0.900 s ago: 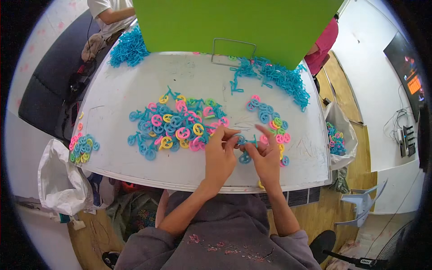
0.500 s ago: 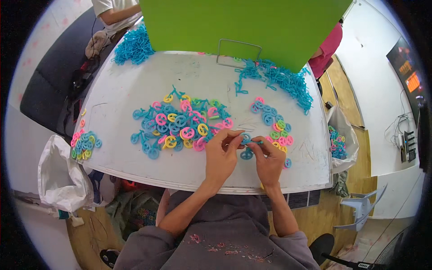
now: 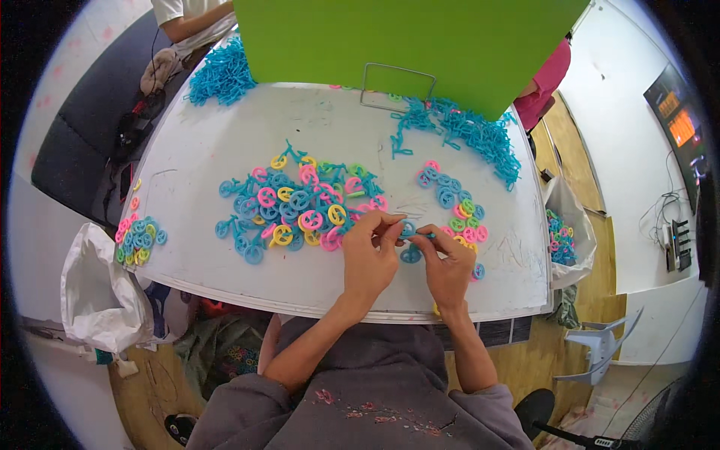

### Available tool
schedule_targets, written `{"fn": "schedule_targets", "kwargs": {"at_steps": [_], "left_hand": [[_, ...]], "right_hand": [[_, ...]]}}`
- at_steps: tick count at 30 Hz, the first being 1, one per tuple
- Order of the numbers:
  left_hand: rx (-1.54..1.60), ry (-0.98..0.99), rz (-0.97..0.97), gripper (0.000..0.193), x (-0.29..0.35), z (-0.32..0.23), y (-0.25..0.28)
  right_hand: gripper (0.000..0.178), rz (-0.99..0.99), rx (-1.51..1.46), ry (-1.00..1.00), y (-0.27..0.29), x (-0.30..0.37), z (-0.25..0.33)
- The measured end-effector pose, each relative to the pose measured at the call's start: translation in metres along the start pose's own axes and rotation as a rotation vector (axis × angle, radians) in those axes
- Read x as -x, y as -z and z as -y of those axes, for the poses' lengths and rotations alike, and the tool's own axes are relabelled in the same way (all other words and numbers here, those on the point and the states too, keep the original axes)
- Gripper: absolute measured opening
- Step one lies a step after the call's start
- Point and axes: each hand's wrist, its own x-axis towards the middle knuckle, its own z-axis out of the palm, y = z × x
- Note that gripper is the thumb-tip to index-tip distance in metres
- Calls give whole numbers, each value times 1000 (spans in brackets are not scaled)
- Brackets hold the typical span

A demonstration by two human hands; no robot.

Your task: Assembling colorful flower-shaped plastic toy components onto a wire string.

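Observation:
Between my hands, over the near right part of the table, is a small blue plastic wheel [image 3: 407, 228]. My left hand [image 3: 370, 253] pinches it with thumb and forefinger. My right hand [image 3: 450, 268] is closed on a thin teal plastic stem [image 3: 424, 236], its end close to the wheel; whether the two are joined I cannot tell. Just below lies another blue wheel [image 3: 410, 255]. Left of my hands spreads a pile of coloured wheels with teal stems [image 3: 298, 201]. Loose blue, green, pink and yellow wheels [image 3: 447, 198] lie in a band beyond my right hand.
A green panel [image 3: 405, 45] with a wire handle stands across the back of the white table [image 3: 337, 289]. Teal stems [image 3: 487, 142] are heaped at far right, more [image 3: 223, 73] at far left. White sacks [image 3: 97, 292] hang at both sides. Two other people sit beyond.
My hands hold almost the same pose around the blue wheel and the stem. The view has shifted very slightly; the piles look the same.

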Motion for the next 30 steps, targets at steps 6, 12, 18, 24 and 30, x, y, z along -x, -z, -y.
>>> {"fn": "schedule_targets", "kwargs": {"at_steps": [6,12,18,24,30], "left_hand": [[121,42,-47,8,1,6,-3],[-87,-54,-63,8,1,9,-5],[3,41,-21,7,-3,-1,-4],[-33,-27,-15,11,-5,-6,4],[11,-110,-73,11,-4,-8,19]], "right_hand": [[12,-14,-99,-174,-6,3,-9],[12,-28,-133,-162,-6,2,2],[10,-147,42,34,-6,-1,-6],[15,185,-480,-278,6,-12,-12],[14,262,-326,-217,-4,-13,4]]}}
